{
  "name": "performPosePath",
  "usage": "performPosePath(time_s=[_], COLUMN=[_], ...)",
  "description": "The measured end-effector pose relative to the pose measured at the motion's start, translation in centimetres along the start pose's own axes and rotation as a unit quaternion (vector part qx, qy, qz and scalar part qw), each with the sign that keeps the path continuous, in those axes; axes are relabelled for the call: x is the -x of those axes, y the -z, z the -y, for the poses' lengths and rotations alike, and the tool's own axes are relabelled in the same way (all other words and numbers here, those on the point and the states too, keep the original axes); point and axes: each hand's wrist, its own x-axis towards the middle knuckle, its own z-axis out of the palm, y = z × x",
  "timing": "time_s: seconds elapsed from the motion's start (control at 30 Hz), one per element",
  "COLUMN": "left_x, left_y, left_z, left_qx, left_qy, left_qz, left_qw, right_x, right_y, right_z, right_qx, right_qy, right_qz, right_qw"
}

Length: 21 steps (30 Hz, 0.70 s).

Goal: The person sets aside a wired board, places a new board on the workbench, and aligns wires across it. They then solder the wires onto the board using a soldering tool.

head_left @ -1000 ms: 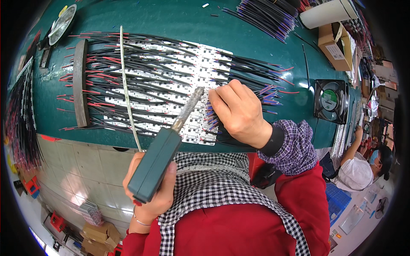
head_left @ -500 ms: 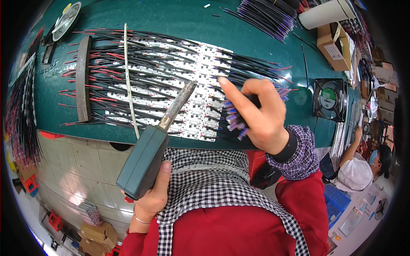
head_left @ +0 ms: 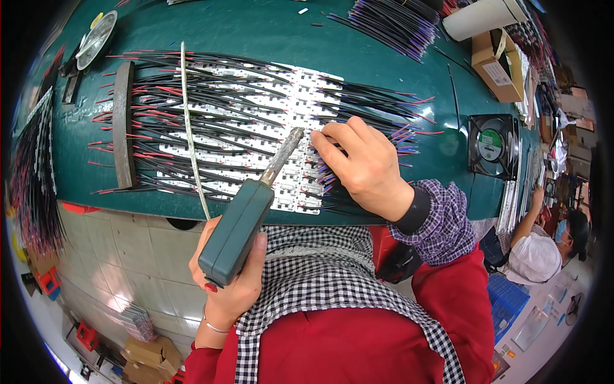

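Note:
My left hand (head_left: 238, 296) is wrapped round a green soldering gun (head_left: 235, 232). The gun's metal tip points up and right, over the white circuit boards (head_left: 320, 82) that lie side by side on the bench. My right hand (head_left: 366, 168) is closed in a pinch at the boards' right part, close to the tip, on a thin black wire whose end the fingers mostly hide. Other black wires (head_left: 377, 96) with red and purple ends run out to the right, some beneath this hand. Black wires with red ends (head_left: 153, 121) fan out to the left.
A dark bar (head_left: 123, 125) and a pale strip (head_left: 189, 121) lie across the left wires. A metal dish (head_left: 97, 41) stands far left, a small fan (head_left: 492, 147) at the right. A wire bundle (head_left: 390, 29), carton (head_left: 499, 67) and white roll (head_left: 483, 19) are at the far right.
My left hand has raised the soldering gun up and right, its tip now closer to my right fingers. My right hand has moved left and down, its fingers drawn together over the boards.

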Motion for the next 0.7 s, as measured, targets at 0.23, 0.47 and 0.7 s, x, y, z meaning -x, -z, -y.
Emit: performPosePath(time_s=[0.23, 0.47, 0.7], left_x=[-1.0, -1.2, -1.3], left_y=[0.0, 0.2, 0.3], left_z=[-0.5, -1.4, -1.5], left_qx=[-0.029, -0.097, -0.109], left_qy=[-0.036, -0.057, -0.069], left_qz=[0.022, 0.04, 0.045], left_qw=[0.999, 0.993, 0.991], right_x=[0.2, 0.1, 0.1], right_y=[-0.1, -0.9, -0.2], right_z=[0.4, 0.1, 0.7], right_qx=[0.004, 0.027, 0.024], right_qy=[-0.004, 0.024, -0.003], right_qz=[0.013, -0.04, 0.012], right_qw=[1.0, 0.999, 1.0])
